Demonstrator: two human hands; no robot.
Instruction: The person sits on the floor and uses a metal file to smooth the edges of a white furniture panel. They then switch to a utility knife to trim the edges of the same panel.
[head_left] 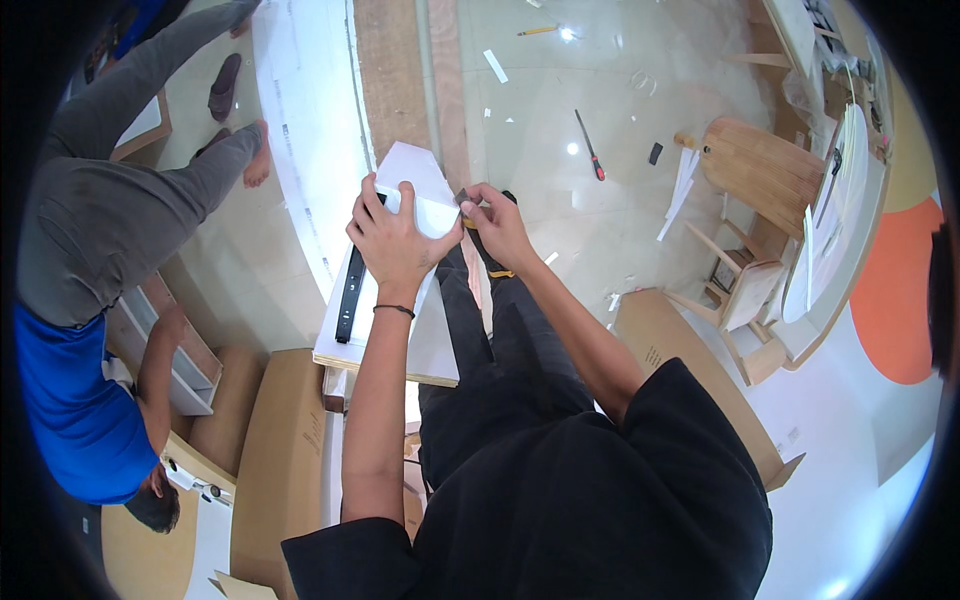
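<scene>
A white angled panel (408, 165) with a pointed far end lies in front of me on a larger white board (390, 358) with a layered wooden edge. My left hand (390, 240) grips the panel from above, fingers along its left side and thumb at its right edge. Under that hand's left side runs a long black bar (350, 298). My right hand (500, 230) pinches a small dark grey piece (461, 198) against the panel's right edge; the fingers partly cover it, so its exact kind is unclear.
Another person in a blue shirt (75, 400) bends at the left beside a white shelf unit (170, 330). A red-handled screwdriver-like tool (597, 165) and white scraps lie on the floor. Wooden chairs (760, 165) and a round table (865, 200) stand right. Cardboard boxes (275, 440) flank me.
</scene>
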